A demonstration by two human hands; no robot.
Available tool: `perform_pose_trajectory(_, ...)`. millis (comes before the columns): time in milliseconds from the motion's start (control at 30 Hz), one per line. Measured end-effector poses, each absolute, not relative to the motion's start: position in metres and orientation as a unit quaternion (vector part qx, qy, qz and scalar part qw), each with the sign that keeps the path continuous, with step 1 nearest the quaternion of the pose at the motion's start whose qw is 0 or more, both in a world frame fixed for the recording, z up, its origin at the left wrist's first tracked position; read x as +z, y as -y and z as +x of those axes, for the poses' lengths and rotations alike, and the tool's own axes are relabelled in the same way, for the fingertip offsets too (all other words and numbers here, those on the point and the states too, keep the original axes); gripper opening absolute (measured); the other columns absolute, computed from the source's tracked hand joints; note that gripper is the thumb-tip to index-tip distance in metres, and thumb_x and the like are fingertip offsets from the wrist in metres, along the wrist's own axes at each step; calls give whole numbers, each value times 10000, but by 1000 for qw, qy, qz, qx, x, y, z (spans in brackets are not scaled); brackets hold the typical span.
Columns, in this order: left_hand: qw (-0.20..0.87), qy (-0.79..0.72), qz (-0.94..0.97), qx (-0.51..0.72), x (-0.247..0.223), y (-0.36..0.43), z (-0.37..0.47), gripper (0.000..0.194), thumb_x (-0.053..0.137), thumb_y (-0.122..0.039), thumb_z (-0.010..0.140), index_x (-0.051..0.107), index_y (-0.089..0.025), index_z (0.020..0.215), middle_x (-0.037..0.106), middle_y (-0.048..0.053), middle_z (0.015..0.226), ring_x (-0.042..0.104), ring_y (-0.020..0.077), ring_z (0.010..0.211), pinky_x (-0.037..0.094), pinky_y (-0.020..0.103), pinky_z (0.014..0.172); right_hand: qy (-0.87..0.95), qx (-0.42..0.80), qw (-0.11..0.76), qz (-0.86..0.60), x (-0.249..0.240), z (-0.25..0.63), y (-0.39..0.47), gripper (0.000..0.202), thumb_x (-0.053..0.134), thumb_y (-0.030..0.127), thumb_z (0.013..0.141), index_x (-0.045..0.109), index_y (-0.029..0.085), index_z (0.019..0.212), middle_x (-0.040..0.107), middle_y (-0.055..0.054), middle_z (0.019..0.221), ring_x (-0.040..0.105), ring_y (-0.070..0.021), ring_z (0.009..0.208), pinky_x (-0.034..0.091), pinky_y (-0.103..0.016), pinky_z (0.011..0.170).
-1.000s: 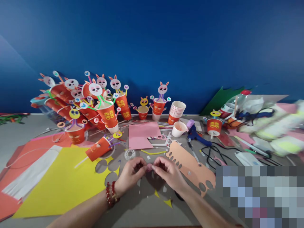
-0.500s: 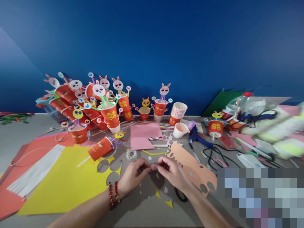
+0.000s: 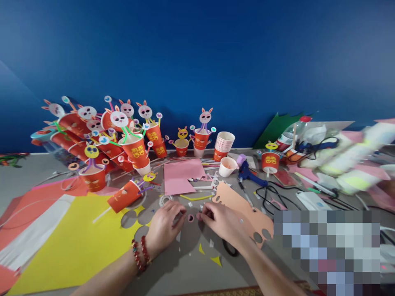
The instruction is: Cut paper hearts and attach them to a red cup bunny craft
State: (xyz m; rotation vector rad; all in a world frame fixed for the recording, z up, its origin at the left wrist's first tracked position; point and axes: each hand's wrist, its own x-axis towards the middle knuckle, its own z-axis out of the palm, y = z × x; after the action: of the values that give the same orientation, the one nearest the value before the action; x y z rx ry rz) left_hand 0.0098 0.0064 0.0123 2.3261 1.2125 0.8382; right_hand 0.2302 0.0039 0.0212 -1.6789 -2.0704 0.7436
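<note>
Pink disc [image 3: 190, 218], dark mark on its face, sits between the two sets of fingers; we can't tell whether it lies on the worktop [image 3: 179, 271] or is propped. Left hand [image 3: 163, 225]: thumb and index parted, nothing seen between. Right hand [image 3: 220, 220]: thumb and index close together just beside the disc; we can't tell if anything is pinched there. For clean handling, we'd take the disc by its rim, fingers off the marked face, light pressure, since it probably bends or slips easily.

Containers, quick pass: beyond the right fingers, white cup [image 3: 227, 169] with pale orange bits [image 3: 228, 163] inside; behind that, nested cup stack [image 3: 224, 144], contents unseen. Straight past the fingers, red cup [image 3: 201, 142], rabbit-faced figure [image 3: 205, 116] rising from it. Left of the left fingers, tipped red cup [image 3: 125, 196], white stick [image 3: 101, 215] at its base.
</note>
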Motion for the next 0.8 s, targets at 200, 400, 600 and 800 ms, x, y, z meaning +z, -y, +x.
perform_pose_trajectory(200, 166, -403, 843, 316, 11, -10, 9, 83, 538, -176, 915, 610, -206, 888, 676, 64, 901, 606, 232, 888, 474, 362, 810, 751, 215, 155, -605, 20, 228, -1, 145, 642, 264, 832, 602, 211, 702, 649, -5, 641, 577, -159, 594, 313, -235, 569)
perform_pose_trajectory(400, 111, -459, 799, 372, 23, -30, -15, 103, 514, -154, 914, 602, -209, 918, 668, 66, 952, 599, 232, 937, 469, 375, 864, 742, 221, 176, -608, 19, 228, -1, 200, 648, 267, 816, 567, 211, 642, 627, 9, 601, 559, -152, 567, 297, -236, 549)
perform_pose_trajectory(600, 64, -462, 835, 291, 29, -34, -23, 52, 549, -179, 874, 597, -197, 867, 644, 68, 923, 585, 243, 894, 462, 387, 827, 718, 244, 272, -592, 9, 233, -8, 178, 589, 231, 851, 575, 208, 675, 653, 3, 650, 569, -152, 586, 335, -227, 548)
perform_pose_trajectory(800, 81, -393, 891, 213, 28, -9, 5, 137, 564, -251, 897, 626, -200, 1007, 639, 75, 1020, 558, 257, 976, 443, 415, 881, 747, 263, 267, -549, 10, 234, -7, 85, 600, 163, 836, 615, 214, 770, 671, 12, 743, 568, -138, 618, 356, -210, 570)
